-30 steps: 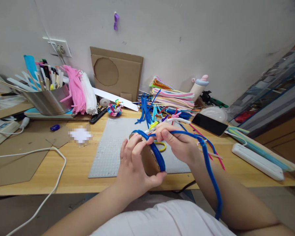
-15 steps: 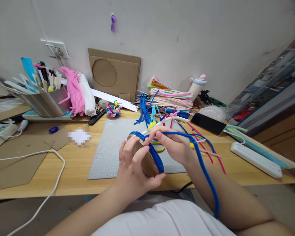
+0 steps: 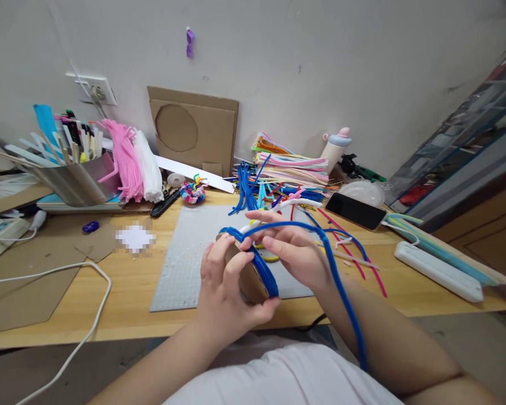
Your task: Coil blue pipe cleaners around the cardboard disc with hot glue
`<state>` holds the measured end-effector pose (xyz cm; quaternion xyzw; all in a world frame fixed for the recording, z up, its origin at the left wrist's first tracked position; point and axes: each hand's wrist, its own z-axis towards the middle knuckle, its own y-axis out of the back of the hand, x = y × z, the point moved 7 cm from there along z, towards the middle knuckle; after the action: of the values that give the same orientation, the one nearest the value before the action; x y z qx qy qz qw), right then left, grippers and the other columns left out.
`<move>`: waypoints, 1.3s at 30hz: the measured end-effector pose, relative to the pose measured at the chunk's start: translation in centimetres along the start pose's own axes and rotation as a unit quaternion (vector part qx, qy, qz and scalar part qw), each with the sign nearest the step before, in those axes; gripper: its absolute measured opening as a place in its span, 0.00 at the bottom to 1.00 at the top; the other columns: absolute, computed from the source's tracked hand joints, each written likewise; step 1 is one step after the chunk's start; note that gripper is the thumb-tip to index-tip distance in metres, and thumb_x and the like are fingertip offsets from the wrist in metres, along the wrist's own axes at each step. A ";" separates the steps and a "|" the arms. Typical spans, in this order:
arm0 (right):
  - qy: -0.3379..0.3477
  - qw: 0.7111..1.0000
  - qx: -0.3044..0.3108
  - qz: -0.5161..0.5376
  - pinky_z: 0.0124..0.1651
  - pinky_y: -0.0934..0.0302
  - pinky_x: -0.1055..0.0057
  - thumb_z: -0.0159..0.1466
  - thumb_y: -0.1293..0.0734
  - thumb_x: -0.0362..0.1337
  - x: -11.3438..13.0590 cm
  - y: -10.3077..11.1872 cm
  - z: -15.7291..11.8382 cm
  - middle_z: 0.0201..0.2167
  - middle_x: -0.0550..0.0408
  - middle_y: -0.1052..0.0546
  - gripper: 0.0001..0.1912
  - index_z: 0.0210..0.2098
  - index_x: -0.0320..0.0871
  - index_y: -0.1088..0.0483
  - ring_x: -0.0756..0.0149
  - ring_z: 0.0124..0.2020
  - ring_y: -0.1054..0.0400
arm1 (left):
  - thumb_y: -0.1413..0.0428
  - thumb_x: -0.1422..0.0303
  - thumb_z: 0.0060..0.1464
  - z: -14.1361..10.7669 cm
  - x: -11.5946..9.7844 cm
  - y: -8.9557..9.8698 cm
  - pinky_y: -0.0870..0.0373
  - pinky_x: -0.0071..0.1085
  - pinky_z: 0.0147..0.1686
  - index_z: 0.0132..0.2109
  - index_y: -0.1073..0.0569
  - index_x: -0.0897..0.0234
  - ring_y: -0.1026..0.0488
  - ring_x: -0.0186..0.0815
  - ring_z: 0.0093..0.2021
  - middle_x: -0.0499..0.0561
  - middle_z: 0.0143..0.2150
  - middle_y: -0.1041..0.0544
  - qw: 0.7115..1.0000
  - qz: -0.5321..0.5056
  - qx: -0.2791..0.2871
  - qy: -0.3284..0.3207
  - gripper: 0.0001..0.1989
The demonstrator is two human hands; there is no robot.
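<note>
In the head view my left hand (image 3: 223, 275) grips a round piece of cardboard (image 3: 251, 281), tilted on its edge, with fingers on top and thumb at the bottom. Blue pipe cleaner (image 3: 263, 267) wraps along its rim. A long loose length of it arches over my right hand (image 3: 297, 253) and hangs down past the right forearm. My right hand's fingers are spread, one fingertip touching the blue strand at the disc and the thumb apart. Beneath lies a grey cutting mat (image 3: 179, 270), with a white stem and yellow loop partly hidden by the right hand.
Pipe cleaners in blue (image 3: 247, 188), pink (image 3: 124, 163) and white (image 3: 147, 169) lie at the back. A metal container of sticks (image 3: 84, 183) stands left. At right are a phone (image 3: 355, 211) and a white power strip (image 3: 438, 271). Cardboard sheets (image 3: 217, 129) lean on the wall.
My right hand's fingers have spread from a pinch on the blue strand, with the index finger now stretched out. The left hand still grips the disc. The view has shifted slightly.
</note>
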<state>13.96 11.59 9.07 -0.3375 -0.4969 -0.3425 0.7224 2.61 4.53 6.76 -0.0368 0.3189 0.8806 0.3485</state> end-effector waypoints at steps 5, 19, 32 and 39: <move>-0.011 0.984 -0.169 0.052 0.48 0.33 0.67 0.57 0.26 0.37 -1.3 2.2 -1.9 0.39 0.56 0.23 0.19 0.47 0.49 0.29 0.64 0.43 0.27 | 0.36 0.55 0.42 0.0 0.1 -0.1 0.40 0.59 0.62 0.56 0.41 0.61 0.39 0.56 0.64 0.65 0.62 0.40 1.000 0.008 0.003 -0.003 0.37; -0.050 0.993 -0.102 -0.037 0.52 0.37 0.65 0.59 0.28 0.37 -2.4 -0.1 -3.3 0.45 0.54 0.26 0.15 0.46 0.48 0.30 0.63 0.47 0.32 | 0.36 0.58 0.42 0.2 0.0 -0.4 0.38 0.57 0.61 0.56 0.41 0.61 0.40 0.55 0.64 0.65 0.61 0.41 1.000 0.002 0.005 0.003 0.36; 0.169 0.934 -0.050 -0.311 0.57 0.39 0.62 0.64 0.29 0.39 0.1 0.4 -6.0 0.46 0.54 0.27 0.09 0.44 0.52 0.26 0.60 0.50 0.32 | 0.39 0.55 0.47 0.3 0.7 -0.1 0.37 0.57 0.60 0.56 0.41 0.62 0.39 0.55 0.64 0.67 0.61 0.40 1.000 -0.003 0.001 0.014 0.34; 0.198 0.890 -0.090 -0.400 0.51 0.39 0.62 0.65 0.31 0.32 1.0 -0.1 -6.3 0.41 0.55 0.27 0.05 0.39 0.49 0.27 0.62 0.45 0.31 | 0.38 0.59 0.45 0.3 0.5 -0.1 0.38 0.56 0.60 0.56 0.41 0.62 0.39 0.55 0.63 0.66 0.61 0.40 1.000 -0.001 -0.002 0.010 0.34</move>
<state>17.25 6.14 8.28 -0.0993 -0.4033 -0.7056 0.5742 2.35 5.09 6.80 -0.0464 0.3210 0.8806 0.3456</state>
